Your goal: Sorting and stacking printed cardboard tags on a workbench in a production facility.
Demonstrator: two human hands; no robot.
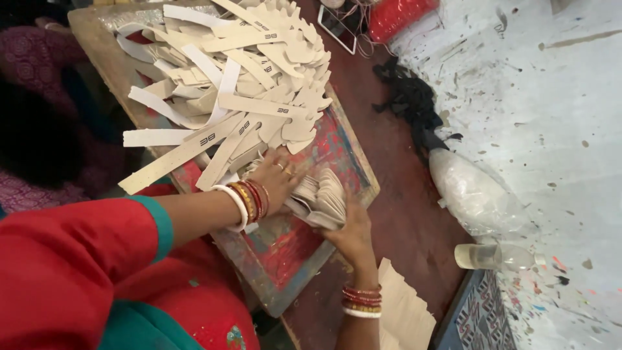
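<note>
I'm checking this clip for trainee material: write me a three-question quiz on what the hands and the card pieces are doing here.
1. True or false: both hands are on the small fanned stack of card pieces.
2. What does the stack rest on? A) a paint-stained board B) the clear plastic bottle C) the black fabric scraps
3. Fill in: the big heap of cut card strips lies ____ the left hand, farther from the camera.

Key
1. True: the left hand presses from above, the right hand grips the near edge.
2. A
3. beyond
</note>
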